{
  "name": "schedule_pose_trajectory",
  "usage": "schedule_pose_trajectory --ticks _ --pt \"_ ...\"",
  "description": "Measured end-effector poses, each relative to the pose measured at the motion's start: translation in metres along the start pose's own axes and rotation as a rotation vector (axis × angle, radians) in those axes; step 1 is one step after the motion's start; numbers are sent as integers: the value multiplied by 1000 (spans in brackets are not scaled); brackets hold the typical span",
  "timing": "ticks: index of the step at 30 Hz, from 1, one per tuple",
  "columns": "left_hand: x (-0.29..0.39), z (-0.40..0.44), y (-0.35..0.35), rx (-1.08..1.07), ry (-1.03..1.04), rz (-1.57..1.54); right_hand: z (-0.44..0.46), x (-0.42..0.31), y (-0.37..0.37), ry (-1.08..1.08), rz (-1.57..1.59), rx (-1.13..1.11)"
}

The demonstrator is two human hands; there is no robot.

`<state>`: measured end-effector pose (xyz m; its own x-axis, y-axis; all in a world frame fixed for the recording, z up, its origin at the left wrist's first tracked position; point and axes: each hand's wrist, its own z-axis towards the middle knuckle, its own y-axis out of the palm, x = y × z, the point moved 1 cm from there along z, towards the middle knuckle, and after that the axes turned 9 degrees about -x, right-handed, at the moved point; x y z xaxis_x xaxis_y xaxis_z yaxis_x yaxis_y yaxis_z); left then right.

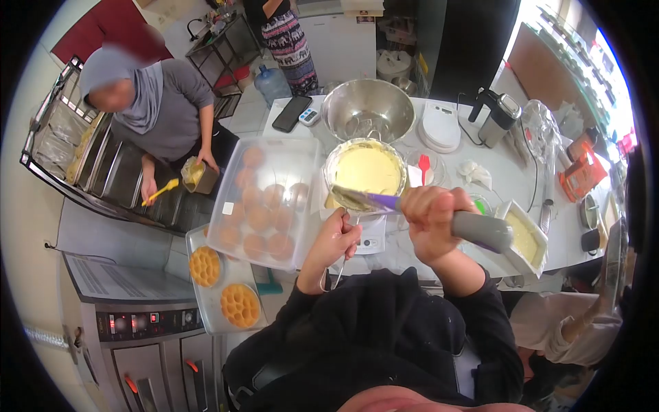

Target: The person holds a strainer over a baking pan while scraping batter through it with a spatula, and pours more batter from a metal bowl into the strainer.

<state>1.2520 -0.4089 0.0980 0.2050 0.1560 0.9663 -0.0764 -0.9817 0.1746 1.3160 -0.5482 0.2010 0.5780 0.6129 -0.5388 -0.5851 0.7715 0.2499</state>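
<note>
Pale yellow batter fills a round strainer (331,163) with a batter-smeared rim, set over a vessel on the table. Near its front edge my left hand (334,240) is closed around a looped wire handle that runs up to that rim. My right hand (437,220) grips a spatula (480,232) with a grey and purple handle. Its batter-smeared blade slants left across the front of the batter. A white kitchen scale (372,237) shows just below the strainer. To the right lies a lined rectangular pan (523,237) of pale batter.
A large steel bowl (357,96) stands behind, beside another scale (439,127) and a hand mixer (500,117). At left are a plastic box (309,154) of round brown items and a tray with honeycomb-patterned moulds (240,305). A co-worker (165,103) holds a yellow brush (161,191).
</note>
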Motion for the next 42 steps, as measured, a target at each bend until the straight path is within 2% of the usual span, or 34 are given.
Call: schedule_pose_trajectory --ticks 2,6,7,9,11,13,14,15,17,21,23,26,30,32,36,39,41,42 --pt "0 -2 -3 -27 10 -28 -3 20 -9 11 -231 -17" --pt "-4 -1 -12 -16 15 16 14 11 -15 11 162 94" --pt "-2 -1 -13 -11 19 27 21 -6 -8 -50 50 -31" --pt "0 -2 -11 26 13 37 14 -7 -9 20 -31 -141" --pt "4 -2 -9 86 -22 45 11 5 -11 88 -149 -148" --pt "11 -3 -8 46 -14 32 17 18 -10 150 -163 -71" --pt "13 -4 -7 23 -13 26 22 23 -9 146 -53 67" --pt "12 -4 -7 15 -25 22 33 13 -6 108 13 66" --pt "13 -3 -9 -8 -42 24 49 -5 -4 -48 -48 90" --pt "17 -6 -7 51 -31 42 59 -16 19 -4 -210 214" --pt "15 -7 -11 75 -58 8 56 -12 17 -95 -229 223" --pt "20 -8 -11 57 -40 26 50 5 -7 -173 -247 74" --pt "25 -10 -9 77 -23 3 48 -20 -1 80 -334 62" --pt "26 -11 -9 66 -34 -5 45 -21 0 -9 -384 -35" --pt "21 -11 -9 43 -60 -12 46 6 -12 -3 -519 -47" --pt "16 -9 -11 44 -46 -3 56 -17 -14 389 -548 -287" --pt "21 -7 -10 41 -51 -2 54 -25 -4 163 -236 -191" --pt "21 -8 -8 44 -54 8 49 -17 -5 129 -208 -190"
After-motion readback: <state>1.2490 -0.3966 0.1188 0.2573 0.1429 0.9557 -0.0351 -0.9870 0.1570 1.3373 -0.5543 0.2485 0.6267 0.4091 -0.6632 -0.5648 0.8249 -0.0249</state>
